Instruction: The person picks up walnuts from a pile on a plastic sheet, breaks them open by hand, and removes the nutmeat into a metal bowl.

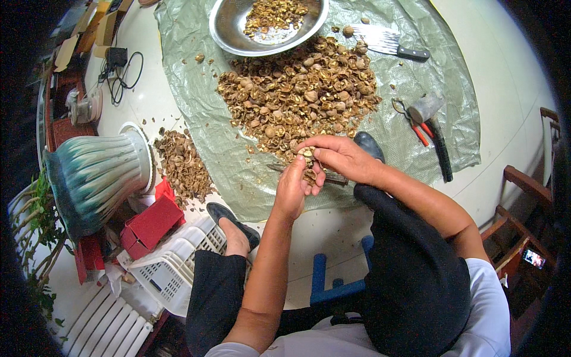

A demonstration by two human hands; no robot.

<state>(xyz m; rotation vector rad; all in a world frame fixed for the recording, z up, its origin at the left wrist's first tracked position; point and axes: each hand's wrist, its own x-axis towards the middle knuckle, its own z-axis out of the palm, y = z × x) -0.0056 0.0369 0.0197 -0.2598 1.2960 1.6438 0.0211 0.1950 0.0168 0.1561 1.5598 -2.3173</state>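
A cracked walnut is pinched between the fingertips of both hands, over the near edge of a walnut heap. My left hand is closed on it from below, its palm turned up. Another broken shell piece rests against the left fingers. From the right, my right hand grips the same walnut with thumb and forefinger. Beyond lies the large heap of cracked walnuts and shells on a green woven sheet. Partly hidden under the hands is a dark flat strip; its kind is unclear.
A steel bowl with walnut pieces stands at the far side. To the right lie a cleaver, red-handled pliers and a hammer. At left are a shell pile, a planter and a white crate.
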